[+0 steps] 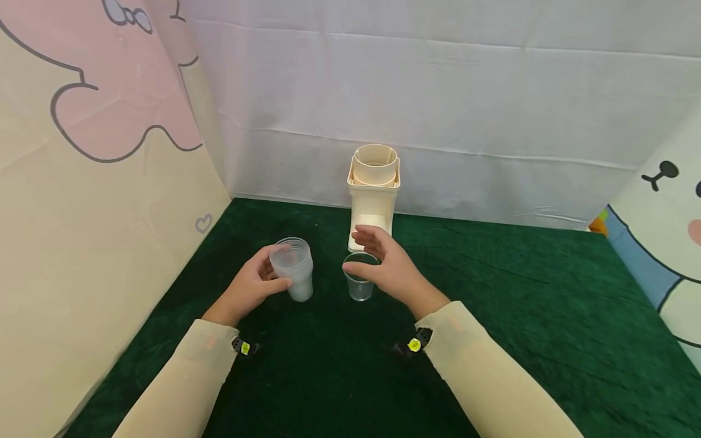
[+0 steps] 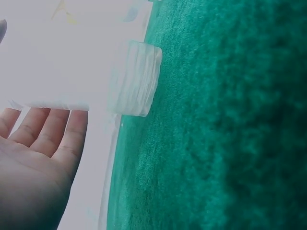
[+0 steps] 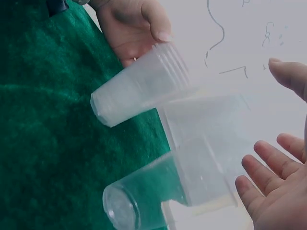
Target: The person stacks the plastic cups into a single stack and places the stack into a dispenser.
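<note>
Cups [image 1: 296,267] on green felt table [image 1: 520,340]

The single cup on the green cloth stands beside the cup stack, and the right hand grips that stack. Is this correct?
Not quite: the left hand grips the cup stack, as the head view shows. The right hand is open over the single cup, which does stand beside the stack on the green cloth.

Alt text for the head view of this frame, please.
A person's left hand grips a stack of clear plastic cups on a green cloth, while the right hand hovers open beside a single clear cup. A cream dispenser stands behind them.
</note>
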The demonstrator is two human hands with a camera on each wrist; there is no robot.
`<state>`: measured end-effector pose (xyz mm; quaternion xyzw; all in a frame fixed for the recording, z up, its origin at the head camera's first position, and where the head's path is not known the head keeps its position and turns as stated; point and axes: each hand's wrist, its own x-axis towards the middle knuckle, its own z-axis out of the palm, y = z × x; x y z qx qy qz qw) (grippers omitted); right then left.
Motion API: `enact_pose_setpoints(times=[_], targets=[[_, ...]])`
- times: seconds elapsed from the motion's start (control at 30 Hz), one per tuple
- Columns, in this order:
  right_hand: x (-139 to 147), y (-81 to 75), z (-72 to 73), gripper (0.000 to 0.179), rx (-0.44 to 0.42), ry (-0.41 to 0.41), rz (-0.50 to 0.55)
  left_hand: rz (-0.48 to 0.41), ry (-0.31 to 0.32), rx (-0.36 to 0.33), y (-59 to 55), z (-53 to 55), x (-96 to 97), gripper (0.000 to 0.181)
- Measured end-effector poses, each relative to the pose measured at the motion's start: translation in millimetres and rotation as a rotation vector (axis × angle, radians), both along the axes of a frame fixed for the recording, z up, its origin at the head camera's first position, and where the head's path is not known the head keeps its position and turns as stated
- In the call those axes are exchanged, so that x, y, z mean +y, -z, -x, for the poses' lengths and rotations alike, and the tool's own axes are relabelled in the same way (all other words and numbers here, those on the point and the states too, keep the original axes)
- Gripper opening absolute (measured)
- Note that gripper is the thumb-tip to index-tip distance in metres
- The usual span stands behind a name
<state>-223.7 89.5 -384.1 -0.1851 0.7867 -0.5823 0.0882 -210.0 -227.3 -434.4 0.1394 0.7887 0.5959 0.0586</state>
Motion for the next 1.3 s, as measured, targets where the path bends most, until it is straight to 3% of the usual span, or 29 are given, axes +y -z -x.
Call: enact_pose_setpoints(times=[0.5,1.0,1.3], targets=[[15.9,20.6,-3.9,0.071,0.007,0.076,0.016,-0.003,-0.003,0.015,-1.2,-0.8,-1.0,0.070],[19.3,50.6,-2.7,0.080,-0.078,0.081,0.018,-0.024,0.009,0.011,1.5,-0.8,-0.6,0.070],[11.2,58.2,-3.2,0.079,-0.134,0.073,0.039,-0.019,0.004,0.013,1.2,-0.9,-1.4,0.070]])
